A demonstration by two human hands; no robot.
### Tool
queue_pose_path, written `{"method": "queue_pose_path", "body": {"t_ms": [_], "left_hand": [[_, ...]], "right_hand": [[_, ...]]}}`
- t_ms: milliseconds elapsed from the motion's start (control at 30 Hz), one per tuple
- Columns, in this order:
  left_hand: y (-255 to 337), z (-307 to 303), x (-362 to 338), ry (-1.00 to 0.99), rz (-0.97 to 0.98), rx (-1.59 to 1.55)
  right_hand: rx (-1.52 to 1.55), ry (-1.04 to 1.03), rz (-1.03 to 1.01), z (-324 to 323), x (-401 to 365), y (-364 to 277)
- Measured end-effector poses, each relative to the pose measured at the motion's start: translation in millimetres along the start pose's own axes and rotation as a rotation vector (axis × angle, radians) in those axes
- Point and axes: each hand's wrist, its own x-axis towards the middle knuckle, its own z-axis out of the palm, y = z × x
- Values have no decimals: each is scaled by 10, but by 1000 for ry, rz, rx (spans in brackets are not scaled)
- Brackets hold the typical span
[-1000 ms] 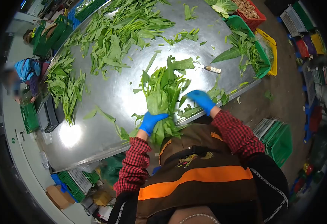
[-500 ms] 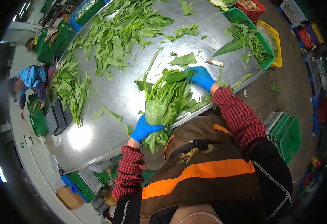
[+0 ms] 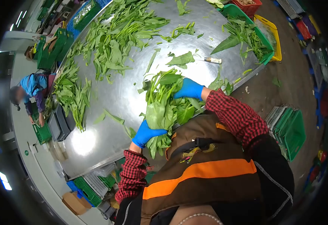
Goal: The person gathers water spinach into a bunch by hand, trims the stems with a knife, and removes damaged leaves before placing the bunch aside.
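Observation:
A thick bunch of water spinach (image 3: 158, 110) is held between my two blue-gloved hands at the near edge of the metal table (image 3: 107, 97). My left hand (image 3: 148, 134) grips its lower, leafy part, with the thumb across the front. Around the upper right side, by the stems, my right hand (image 3: 189, 89) is closed; some of its fingers are hidden by leaves. Beyond the bunch lies a small knife (image 3: 213, 60), its thin blade pointing left. Near it rests a loose leaf (image 3: 181, 59).
A large pile of greens (image 3: 122, 33) covers the far table, with another heap (image 3: 74, 90) at left. A green crate (image 3: 267, 56) of greens stands at the right corner. Stacked crates (image 3: 293, 135) stand on the floor. Across the table, a person (image 3: 34, 86) bends over a green crate (image 3: 42, 133).
My right hand has moved left and down, further round the bunch, and the bunch is gathered more tightly. The other person's hands have come together over the green crate.

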Motion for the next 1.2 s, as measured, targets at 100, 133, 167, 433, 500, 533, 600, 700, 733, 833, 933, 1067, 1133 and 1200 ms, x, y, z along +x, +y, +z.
{"method": "queue_pose_path", "body": {"t_ms": [100,133,167,433,500,533,600,700,733,833,933,1067,1133,1200], "left_hand": [[74,-15,-71,-24,-127,-80],[91,13,-88,-21,-145,-99],[62,14,-124,-19,-143,-102],[139,-48,-171,-41,-69,-187],[119,-40,-116,-49,-16,-140],[124,-54,-107,-50,-16,-134],[119,-74,-132,3,-94,-172],[67,-123,-187,36,-76,-227],[56,-134,-185,48,-64,-251],[44,-167,-215,64,-37,-269],[136,-111,-227,67,-52,-279],[207,-100,-186,15,-120,-357],[179,-114,-200,2,-162,-413],[88,-144,-212,-72,-174,-744]], "right_hand": [[-621,199,181,-227,155,329],[-623,436,-65,-351,219,674],[-286,435,136,-666,289,892],[-477,-201,280,-325,13,-587],[-686,-229,265,-168,38,-631],[-433,-178,219,-115,138,-277],[-216,-84,243,-226,220,-138],[-93,193,204,-647,293,152],[50,189,289,-897,298,261],[24,22,166,-938,49,-265],[-340,-376,92,-533,-161,-683],[-604,-327,-286,-150,-124,-515],[-338,-359,-227,-260,-46,-413],[-74,-384,-166,-296,-42,-514]]}}
